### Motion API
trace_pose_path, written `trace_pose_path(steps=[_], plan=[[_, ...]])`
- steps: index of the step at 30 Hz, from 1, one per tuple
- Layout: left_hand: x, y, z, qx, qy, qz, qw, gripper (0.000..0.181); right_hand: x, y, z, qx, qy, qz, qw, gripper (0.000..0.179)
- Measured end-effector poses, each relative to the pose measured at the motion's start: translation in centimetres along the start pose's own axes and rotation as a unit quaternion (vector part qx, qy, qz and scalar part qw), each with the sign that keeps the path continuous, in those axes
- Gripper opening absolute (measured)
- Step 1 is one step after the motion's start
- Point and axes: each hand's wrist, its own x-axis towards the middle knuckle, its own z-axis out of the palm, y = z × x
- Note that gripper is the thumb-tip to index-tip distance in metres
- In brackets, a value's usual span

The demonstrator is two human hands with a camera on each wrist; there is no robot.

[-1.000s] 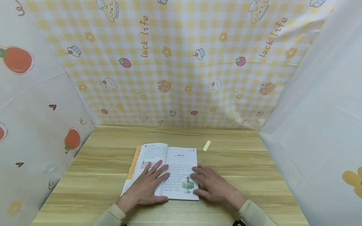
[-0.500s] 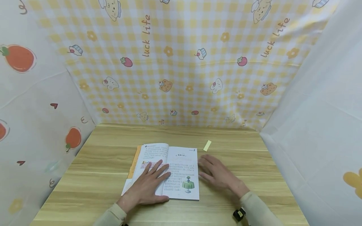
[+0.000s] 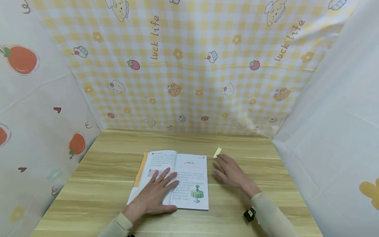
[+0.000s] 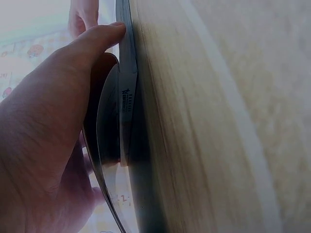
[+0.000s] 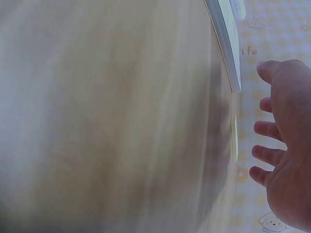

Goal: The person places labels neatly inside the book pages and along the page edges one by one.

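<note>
An open book [image 3: 193, 166] lies on the wooden table, with printed text and a picture of a green-covered round table on its right page. My left hand [image 3: 154, 194] rests on it with fingers spread across the left page and the spine. In the left wrist view the thumb of my left hand [image 4: 48, 107] lies along the book's lower edge [image 4: 127, 87]. To the right of the book my right hand [image 3: 231, 172] reaches over the table, its fingertips right at the near end of a pale yellow paper strip [image 3: 217, 152]. The right wrist view shows its fingers apart, holding nothing.
An orange cover flap [image 3: 140, 169] shows under the book's left side. Behind the wooden table [image 3: 251, 148] hangs a yellow checked cloth [image 3: 189, 75], with white cloths at both sides. A black strapped device [image 3: 249, 214] sits at the right wrist.
My right hand has left the book's right page and moved right and away from me to the yellow strip. The left hand has stayed on the book.
</note>
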Motion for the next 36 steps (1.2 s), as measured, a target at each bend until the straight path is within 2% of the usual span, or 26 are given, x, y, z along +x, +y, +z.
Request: trace_pose_path(steps=[6,13,25,36], plan=[[0.0,0.1,0.0,-0.007,0.0,-0.001,1.0,0.093,0.9,1.0,-0.5,-0.012,-0.016,0.027,0.9994,0.057],[0.0,0.1,0.1,-0.01,-0.001,-0.003,0.9999,0.093,2.0,1.8,-0.9,0.001,-0.025,0.057,0.9981,0.059],[0.1,0.3,-0.5,-0.028,-0.009,-0.001,0.9996,0.092,3.2,3.4,-0.5,0.001,-0.041,0.093,0.9948,0.06],[0.3,0.2,-0.4,-0.029,-0.019,-0.009,0.9994,0.094,4.4,4.5,-0.5,0.013,-0.069,0.133,0.9887,0.062]])
